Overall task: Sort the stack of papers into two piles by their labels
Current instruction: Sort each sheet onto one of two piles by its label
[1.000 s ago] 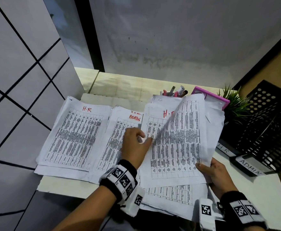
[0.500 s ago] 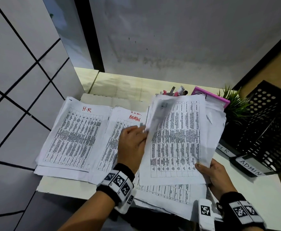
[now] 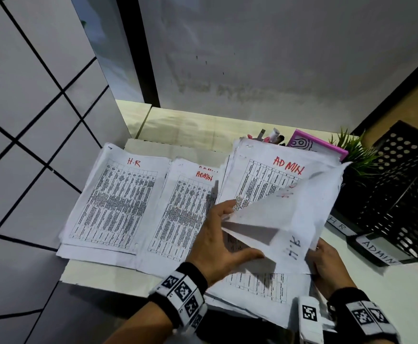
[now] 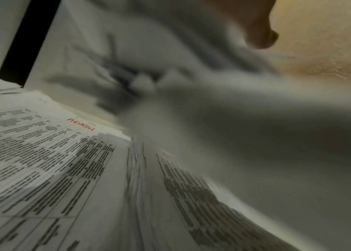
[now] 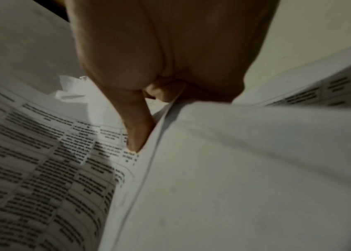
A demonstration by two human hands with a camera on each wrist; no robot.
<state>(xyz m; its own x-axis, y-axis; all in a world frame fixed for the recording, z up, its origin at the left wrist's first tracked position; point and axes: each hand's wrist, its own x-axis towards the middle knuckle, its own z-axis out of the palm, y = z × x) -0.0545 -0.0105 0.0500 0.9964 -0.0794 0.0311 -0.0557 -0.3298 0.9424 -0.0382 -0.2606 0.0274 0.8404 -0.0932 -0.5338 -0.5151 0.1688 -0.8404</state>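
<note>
From the head view, your left hand (image 3: 217, 240) pinches a turned-over sheet (image 3: 281, 219); your right hand (image 3: 327, 263) grips the unsorted stack (image 3: 260, 281). H.R pile (image 3: 118, 202) and ADMIN pile (image 3: 183, 212) lie on the counter (image 3: 401, 294), black trays (image 3: 406, 194) right. Left wrist: blurred paper (image 4: 245, 135). Right wrist: fingers (image 5: 135, 118) clamp sheets (image 5: 245, 169).

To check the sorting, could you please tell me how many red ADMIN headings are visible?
3: on the middle pile's top sheet, on a sheet peeking behind it, and on the right stack's exposed sheet. Others may be hidden.
</note>
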